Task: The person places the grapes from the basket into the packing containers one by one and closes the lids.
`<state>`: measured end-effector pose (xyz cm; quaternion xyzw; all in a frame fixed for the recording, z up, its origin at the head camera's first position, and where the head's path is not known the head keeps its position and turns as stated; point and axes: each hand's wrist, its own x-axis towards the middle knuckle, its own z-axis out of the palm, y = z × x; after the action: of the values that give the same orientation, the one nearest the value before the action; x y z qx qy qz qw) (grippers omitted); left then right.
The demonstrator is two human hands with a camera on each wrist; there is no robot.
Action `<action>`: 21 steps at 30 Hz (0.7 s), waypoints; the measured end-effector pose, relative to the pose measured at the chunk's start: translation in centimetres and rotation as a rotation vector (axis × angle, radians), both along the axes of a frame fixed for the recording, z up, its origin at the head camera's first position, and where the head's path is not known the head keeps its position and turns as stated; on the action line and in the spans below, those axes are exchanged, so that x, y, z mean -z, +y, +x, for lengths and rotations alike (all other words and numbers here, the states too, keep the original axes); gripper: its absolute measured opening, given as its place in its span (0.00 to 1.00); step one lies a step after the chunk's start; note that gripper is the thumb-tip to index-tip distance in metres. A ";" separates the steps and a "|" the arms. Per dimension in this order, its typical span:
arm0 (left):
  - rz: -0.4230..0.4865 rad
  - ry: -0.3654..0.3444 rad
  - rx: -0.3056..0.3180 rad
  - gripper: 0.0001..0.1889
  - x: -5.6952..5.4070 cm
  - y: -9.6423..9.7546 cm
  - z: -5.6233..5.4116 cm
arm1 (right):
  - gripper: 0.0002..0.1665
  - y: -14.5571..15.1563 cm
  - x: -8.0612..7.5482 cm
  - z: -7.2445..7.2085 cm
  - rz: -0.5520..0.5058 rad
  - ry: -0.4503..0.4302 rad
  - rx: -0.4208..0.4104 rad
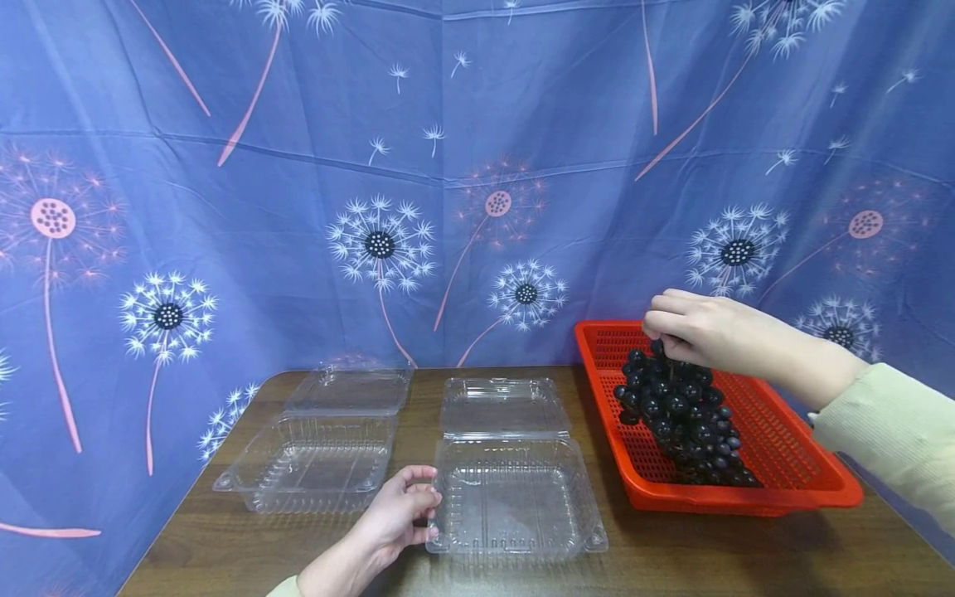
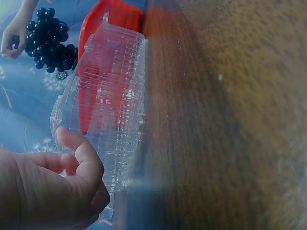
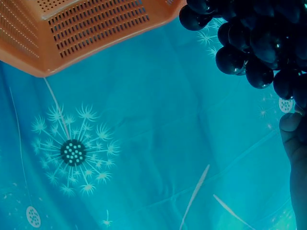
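High over the right side, my right hand [image 1: 697,327] pinches the top of a bunch of dark grapes [image 1: 675,406]. The bunch hangs down over the red plastic basket [image 1: 746,497], its lower end overlapping the basket's inside in the head view. In the right wrist view the round grapes [image 3: 259,43] fill the upper right corner, beside my thumb. My left hand [image 1: 399,514] holds the left rim of an open clear plastic clamshell container [image 1: 515,506], thumb and bent fingers at its edge. That container's bottom shows bare, and its lid [image 1: 503,406] lies folded back behind it.
A second open clear clamshell [image 1: 321,464] stands to the left, its lid [image 1: 346,390] folded back too. All stand on a brown wooden table [image 1: 298,547]. A blue cloth [image 1: 298,249] with dandelion prints hangs right behind the table.
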<state>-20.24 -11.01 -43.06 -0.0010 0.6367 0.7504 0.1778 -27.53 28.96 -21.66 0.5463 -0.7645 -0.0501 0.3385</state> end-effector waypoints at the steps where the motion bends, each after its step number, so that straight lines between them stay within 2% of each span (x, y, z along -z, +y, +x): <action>1: 0.001 0.000 0.001 0.24 0.0 0.0 0.0 | 0.13 -0.1 -0.1 0.0 -0.001 0.010 -0.005; 8: 0.003 -0.002 0.002 0.24 -0.1 0.1 0.0 | 0.12 -0.5 -0.9 0.3 -0.010 0.044 -0.035; 21: -0.007 -0.002 0.002 0.25 0.0 0.1 0.0 | 0.13 -1.9 -2.5 0.6 -0.016 0.058 -0.036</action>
<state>-20.26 -10.92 -43.01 -0.0018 0.6392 0.7479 0.1793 -26.91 27.04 -19.14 0.5555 -0.7449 -0.0537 0.3656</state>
